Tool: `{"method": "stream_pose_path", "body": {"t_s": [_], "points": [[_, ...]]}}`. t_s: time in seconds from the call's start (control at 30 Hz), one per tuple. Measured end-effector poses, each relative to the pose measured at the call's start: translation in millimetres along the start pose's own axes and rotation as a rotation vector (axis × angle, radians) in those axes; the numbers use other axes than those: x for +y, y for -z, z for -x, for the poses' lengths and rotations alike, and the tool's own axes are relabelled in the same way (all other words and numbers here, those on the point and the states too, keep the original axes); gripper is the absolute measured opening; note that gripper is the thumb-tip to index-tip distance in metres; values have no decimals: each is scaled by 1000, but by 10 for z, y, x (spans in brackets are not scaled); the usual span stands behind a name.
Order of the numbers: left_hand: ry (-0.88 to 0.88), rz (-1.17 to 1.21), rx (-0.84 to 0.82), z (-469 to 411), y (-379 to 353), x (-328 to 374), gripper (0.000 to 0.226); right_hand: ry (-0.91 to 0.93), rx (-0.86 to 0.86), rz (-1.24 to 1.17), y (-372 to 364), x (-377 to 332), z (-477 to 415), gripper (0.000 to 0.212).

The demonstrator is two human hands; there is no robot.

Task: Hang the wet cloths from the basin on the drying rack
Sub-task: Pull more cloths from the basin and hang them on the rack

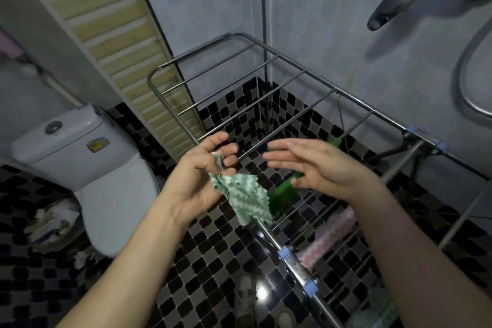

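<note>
**Finding.** We note the left hand (205,168) has its grip closed on one bunched corner of the green-and-white zigzag woven cloth (245,197), pinched between thumb and curled fingers. The rest of the cloth hangs crumpled over the near end of the stainless-steel tube drying rack (372,111). The right hand (314,165) is spread flat just beside the cloth and holds nothing. The basin is not in view.

**Recommendation.** We advise that the right hand take a free corner. Both hands should then pull the cloth flat and drape it evenly over a bare rail.

**Clearances.** A pink-and-white cloth (330,231) occupies a lower near rail on the right, while the far rails stand bare. A white ceramic toilet (80,146) crowds the left, tiled wall the right, and a grey shower head (399,0) hangs overhead.
</note>
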State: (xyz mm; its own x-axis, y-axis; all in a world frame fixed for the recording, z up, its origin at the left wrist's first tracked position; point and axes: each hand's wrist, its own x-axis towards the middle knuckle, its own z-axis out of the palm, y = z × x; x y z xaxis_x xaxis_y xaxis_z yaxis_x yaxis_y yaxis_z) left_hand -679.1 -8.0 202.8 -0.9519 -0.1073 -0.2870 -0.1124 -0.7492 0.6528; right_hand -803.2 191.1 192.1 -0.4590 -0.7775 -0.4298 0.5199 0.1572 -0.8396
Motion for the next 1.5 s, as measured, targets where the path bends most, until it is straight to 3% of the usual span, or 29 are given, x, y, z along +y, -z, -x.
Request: {"method": "stream_pose_path", "body": {"t_s": [0.07,0.13,0.2,0.27,0.37,0.53,0.63,0.77,0.9,1.03,1.13,1.17,1.27,1.37,1.5], "points": [[-35,56,-25,73,-68,-7,61,0,-148,5,-258,41,53,56],[-42,96,-8,95,-96,-23,61,1,-191,35,-447,100,48,63],[-64,114,20,144,-134,-32,57,50,-100,103,-586,144,57,58],[-99,49,68,210,-158,-33,57,109,10,140,-653,159,86,40],[-93,-183,147,304,-185,-7,55,136,84,149,-629,108,162,20],[9,-744,42,488,-152,70,60,268,289,178,-501,-52,253,15],[-111,-1054,154,496,-181,88,51,329,340,146,-475,-158,263,15],[-249,-1002,296,373,-262,125,34,425,401,297,-464,-258,199,32],[-163,-1095,242,199,-143,296,9,471,475,369,-409,-311,105,45],[-137,-1235,273,-113,48,484,17,414,509,407,-292,-285,-35,54],[-188,-1316,301,-225,56,558,12,390,532,460,-311,-242,12,48],[-161,-1329,274,-632,232,775,13,359,578,440,-268,-292,-339,44],[-241,-1382,320,-780,325,868,31,388,583,444,-393,-293,-325,30],[-297,-1336,340,-802,378,910,30,385,537,365,-486,-272,-310,29],[-352,-1095,330,-822,438,999,25,242,394,-73,-527,-248,-399,31]]}}
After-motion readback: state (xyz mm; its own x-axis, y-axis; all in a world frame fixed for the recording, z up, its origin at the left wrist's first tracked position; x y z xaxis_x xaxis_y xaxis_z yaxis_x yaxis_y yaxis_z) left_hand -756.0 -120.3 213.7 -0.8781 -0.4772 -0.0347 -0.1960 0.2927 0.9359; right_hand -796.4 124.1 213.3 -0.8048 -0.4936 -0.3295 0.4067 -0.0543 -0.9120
